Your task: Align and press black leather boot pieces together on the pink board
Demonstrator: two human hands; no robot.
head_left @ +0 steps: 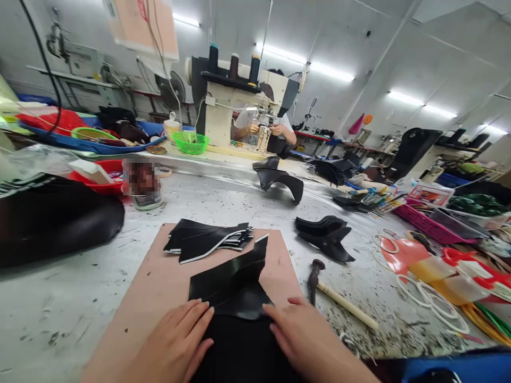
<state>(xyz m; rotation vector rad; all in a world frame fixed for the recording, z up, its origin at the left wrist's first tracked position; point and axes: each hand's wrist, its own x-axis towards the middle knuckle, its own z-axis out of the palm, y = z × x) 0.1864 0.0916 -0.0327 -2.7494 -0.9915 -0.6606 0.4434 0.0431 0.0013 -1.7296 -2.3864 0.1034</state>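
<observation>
Pinning the black leather piece point(235, 287) flat to the board point(159, 287) with left hand point(175, 340) and right hand point(307, 335), palms open, gripping nothing, equally near, long axis running away toward the stack of cut pieces point(207, 239).

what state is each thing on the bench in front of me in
left hand, open, flat on the black leather piece
right hand, open, flat on the same piece
black leather piece, lying on the pink board
cut-piece stack, fanned out on the board
hammer, lying untouched on the table
</observation>
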